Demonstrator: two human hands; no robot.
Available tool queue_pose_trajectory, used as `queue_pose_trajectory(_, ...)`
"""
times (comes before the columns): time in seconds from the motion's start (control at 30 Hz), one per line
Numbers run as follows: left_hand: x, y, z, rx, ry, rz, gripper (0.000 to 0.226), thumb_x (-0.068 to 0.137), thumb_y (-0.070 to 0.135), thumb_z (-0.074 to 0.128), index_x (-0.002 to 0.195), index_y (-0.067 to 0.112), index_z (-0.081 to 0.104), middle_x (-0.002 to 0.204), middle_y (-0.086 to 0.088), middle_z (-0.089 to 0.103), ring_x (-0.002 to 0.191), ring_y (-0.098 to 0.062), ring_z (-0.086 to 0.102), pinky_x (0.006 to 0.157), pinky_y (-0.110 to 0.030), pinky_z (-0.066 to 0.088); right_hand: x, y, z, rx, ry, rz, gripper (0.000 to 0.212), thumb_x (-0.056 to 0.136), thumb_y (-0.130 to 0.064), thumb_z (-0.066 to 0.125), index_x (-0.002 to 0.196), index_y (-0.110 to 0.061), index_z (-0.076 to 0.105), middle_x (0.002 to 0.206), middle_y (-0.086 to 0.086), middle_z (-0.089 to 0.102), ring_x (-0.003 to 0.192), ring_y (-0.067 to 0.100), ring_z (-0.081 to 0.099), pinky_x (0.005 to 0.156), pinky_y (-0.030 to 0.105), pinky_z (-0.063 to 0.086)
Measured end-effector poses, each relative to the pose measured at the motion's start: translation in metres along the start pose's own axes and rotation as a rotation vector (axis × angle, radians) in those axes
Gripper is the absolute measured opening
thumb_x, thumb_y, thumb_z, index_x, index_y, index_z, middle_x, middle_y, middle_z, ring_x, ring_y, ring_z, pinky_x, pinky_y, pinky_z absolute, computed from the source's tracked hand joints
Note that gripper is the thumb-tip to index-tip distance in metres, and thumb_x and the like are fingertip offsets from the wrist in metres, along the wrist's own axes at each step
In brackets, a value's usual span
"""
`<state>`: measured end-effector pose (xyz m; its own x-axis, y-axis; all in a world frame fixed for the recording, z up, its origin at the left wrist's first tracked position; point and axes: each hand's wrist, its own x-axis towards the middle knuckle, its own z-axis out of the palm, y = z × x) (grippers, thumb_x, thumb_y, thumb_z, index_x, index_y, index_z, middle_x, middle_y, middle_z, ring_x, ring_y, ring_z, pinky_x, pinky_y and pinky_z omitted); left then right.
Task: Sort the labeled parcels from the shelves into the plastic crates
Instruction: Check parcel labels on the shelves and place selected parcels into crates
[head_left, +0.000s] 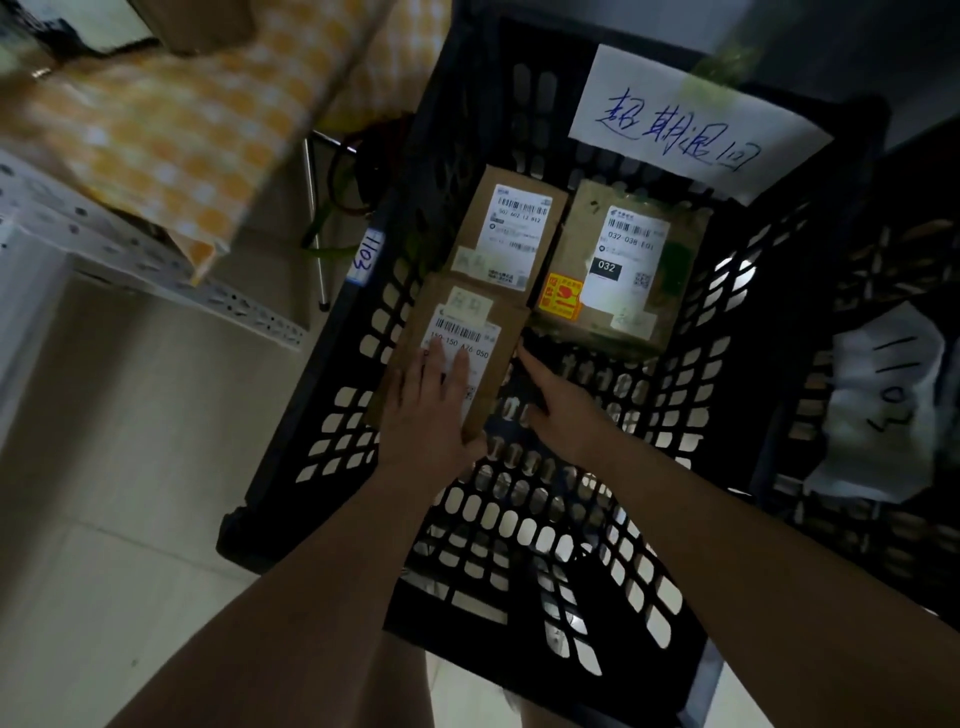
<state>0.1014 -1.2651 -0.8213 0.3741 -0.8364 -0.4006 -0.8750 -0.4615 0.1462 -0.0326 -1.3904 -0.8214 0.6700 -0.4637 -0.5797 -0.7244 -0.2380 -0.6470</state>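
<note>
— Setting down or picking up?
— Setting down, I'd judge. In the crate (280, 447), the parcel (488, 332) lies at 9 o'clock, neighbours (623, 260) at 12. Left hand (431, 410) presses flat on it; right hand (558, 405) touches its side, fingers straight. Next: lift both clear.

The person's left hand (431, 405) and right hand (563, 410) are bare. The left forearm (311, 571) and right forearm (753, 545) are bare to the picture's lower edge.
</note>
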Motion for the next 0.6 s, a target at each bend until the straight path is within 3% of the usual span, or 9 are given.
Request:
queue_pose_trajectory(0.13, 0.002, -0.004, -0.018, -0.019, -0.118, -0.001, 0.101, 0.083, 0.068, 0.05, 0.153, 0.023, -0.007, 0.16, -0.009, -0.013, 0.147, -0.027, -0.007, 0.118, -0.045, 0.008, -0.018, -0.005, -0.013, -0.193, -0.016, -0.013, 0.073, 0.097, -0.01, 0.049, 0.154, -0.022, 0.005, 0.151, 0.013, 0.033, 0.131, 0.029, 0.038, 0.103, 0.034, 0.039)
queue_pose_trajectory(0.2, 0.0, -0.004, -0.035, -0.015, -0.169, 0.003, 0.089, 0.089, 0.065, 0.042, 0.153, 0.023, -0.004, 0.16, -0.008, -0.013, 0.147, -0.027, -0.007, 0.118, -0.044, 0.006, -0.026, -0.012, -0.024, -0.411, -0.001, -0.001, 0.071, 0.096, -0.015, 0.049, 0.154, -0.02, 0.009, 0.153, 0.015, 0.027, 0.136, 0.031, 0.031, 0.108, 0.037, 0.034)
queue_pose_trajectory(0.3, -0.004, -0.002, -0.066, 0.05, -0.121, 0.073, 0.074, 0.097, 0.057, 0.033, 0.153, 0.023, -0.002, 0.161, -0.007, -0.009, 0.147, -0.027, -0.002, 0.118, -0.042, 0.007, -0.041, -0.037, -0.048, -0.662, 0.044, 0.03, 0.061, 0.1, -0.029, 0.042, 0.153, -0.021, 0.014, 0.16, 0.011, 0.012, 0.146, 0.029, 0.014, 0.118, 0.043, 0.014)
queue_pose_trajectory(0.4, -0.011, -0.001, -0.105, 0.141, -0.036, 0.139, 0.068, 0.1, 0.052, 0.028, 0.154, 0.023, -0.001, 0.161, -0.007, -0.005, 0.148, -0.024, -0.003, 0.119, -0.041, 0.005, -0.063, -0.076, -0.072, -0.658, 0.106, 0.069, 0.055, 0.104, -0.039, 0.028, 0.154, -0.022, 0.013, 0.162, 0.006, 0.008, 0.148, 0.025, 0.007, 0.12, 0.042, 0.005)
queue_pose_trajectory(0.6, -0.062, -0.007, -0.212, 0.117, 0.109, 0.076, 0.062, 0.101, 0.048, 0.027, 0.154, 0.02, 0.01, 0.161, -0.008, 0.008, 0.147, -0.024, 0.009, 0.118, -0.039, 0.015, -0.121, -0.175, -0.113, -0.583, 0.322, -0.008, 0.053, 0.104, -0.042, 0.024, 0.151, -0.018, 0.027, 0.157, 0.006, 0.027, 0.145, 0.022, 0.02, 0.119, 0.037, 0.008)
